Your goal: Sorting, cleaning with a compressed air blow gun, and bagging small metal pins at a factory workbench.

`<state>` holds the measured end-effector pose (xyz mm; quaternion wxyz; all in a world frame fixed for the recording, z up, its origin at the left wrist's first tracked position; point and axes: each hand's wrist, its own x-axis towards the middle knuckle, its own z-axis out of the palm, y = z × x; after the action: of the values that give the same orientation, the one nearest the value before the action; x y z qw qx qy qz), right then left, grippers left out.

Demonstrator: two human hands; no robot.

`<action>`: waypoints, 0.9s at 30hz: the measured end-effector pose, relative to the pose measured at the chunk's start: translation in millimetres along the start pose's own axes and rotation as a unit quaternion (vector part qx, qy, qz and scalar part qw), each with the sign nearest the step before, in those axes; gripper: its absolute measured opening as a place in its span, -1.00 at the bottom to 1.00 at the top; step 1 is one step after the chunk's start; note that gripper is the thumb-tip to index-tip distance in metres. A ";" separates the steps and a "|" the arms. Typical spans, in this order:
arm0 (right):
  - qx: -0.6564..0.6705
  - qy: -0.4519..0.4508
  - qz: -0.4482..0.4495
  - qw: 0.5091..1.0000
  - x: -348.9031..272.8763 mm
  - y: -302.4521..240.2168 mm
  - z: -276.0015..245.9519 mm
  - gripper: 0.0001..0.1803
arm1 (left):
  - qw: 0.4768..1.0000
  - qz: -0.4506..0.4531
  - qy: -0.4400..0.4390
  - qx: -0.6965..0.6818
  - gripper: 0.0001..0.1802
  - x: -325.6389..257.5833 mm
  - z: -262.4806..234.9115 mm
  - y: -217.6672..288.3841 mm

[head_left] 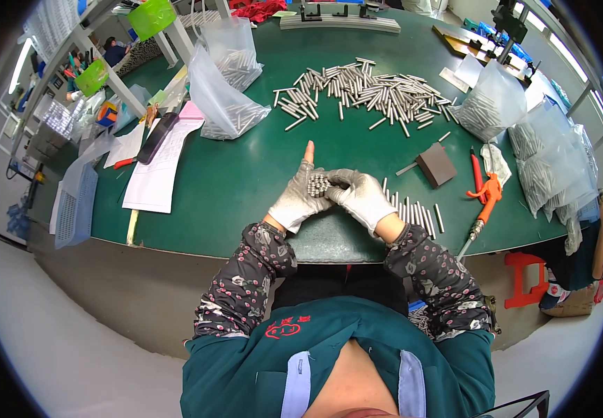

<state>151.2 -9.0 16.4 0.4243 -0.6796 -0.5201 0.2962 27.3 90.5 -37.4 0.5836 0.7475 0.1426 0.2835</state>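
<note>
A tight bundle of short metal pins (317,184), seen end-on, sits between my hands just above the green tabletop. My left hand (293,198), in a pale glove with bare fingertip showing, is closed around the bundle with its index finger or thumb sticking up. From the other side my gloved right hand (363,200) presses curled fingers against the same bundle. Beside my right hand lies a loose row of metal pins (420,214). Farther off, a wide heap of similar pins (385,90) is spread over the table.
Clear bags of pins (228,115) stand at the left; more bags (549,160) fill the right edge. A brown block (436,166), a red pen (477,167) and an orange air gun (486,195) lie to the right. Papers (155,174) and a blue basket (75,202) are leftward.
</note>
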 end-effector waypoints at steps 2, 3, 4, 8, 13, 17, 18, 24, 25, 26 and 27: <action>0.004 -0.021 0.012 1.000 1.8 5.3 0.6 -0.63 | 0.994 -0.023 0.001 -0.104 0.27 -2.9 4.5 12.6; 0.004 -0.021 0.012 1.000 2.2 7.8 0.4 -0.63 | 0.994 -0.023 0.001 -0.104 0.27 -1.9 5.6 13.5; 0.012 -0.019 0.012 1.000 2.4 9.3 0.7 -0.64 | 0.993 -0.023 -0.005 -0.120 0.28 -1.6 5.7 14.6; 0.031 -0.033 -0.001 0.999 3.1 15.2 4.0 -0.61 | 0.996 0.074 -0.033 -0.030 0.26 1.8 -0.5 2.7; 0.096 -0.051 0.021 0.994 -12.1 3.8 -1.5 -0.61 | 0.998 0.043 -0.037 -0.030 0.23 -1.4 3.2 9.7; 0.106 -0.045 0.014 0.993 -14.5 9.1 -1.0 -0.62 | 0.999 0.046 -0.027 -0.004 0.20 -4.1 5.7 9.4; 0.106 -0.044 0.015 0.993 -14.9 9.3 -0.9 -0.62 | 0.999 0.046 -0.028 -0.004 0.20 -5.0 6.4 9.0; 0.098 -0.044 0.009 0.994 -13.7 14.1 1.4 -0.64 | 1.000 0.018 -0.018 0.008 0.21 -7.2 4.5 1.5; 0.092 -0.043 0.005 0.995 -14.1 12.1 0.1 -0.65 | 1.000 0.006 -0.023 -0.004 0.21 -7.1 4.1 3.9; 0.086 -0.041 0.002 0.995 -14.4 10.7 -1.2 -0.66 | 0.999 -0.007 -0.027 -0.016 0.20 -6.8 3.9 5.7; 0.086 -0.040 0.002 0.995 -14.7 9.9 -2.6 -0.66 | 0.999 -0.006 -0.028 -0.017 0.20 -6.1 4.1 6.6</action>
<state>153.6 -24.8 8.3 0.4595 -0.6291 -0.5081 0.3674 24.1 82.1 -33.3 0.6013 0.7446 0.1258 0.2613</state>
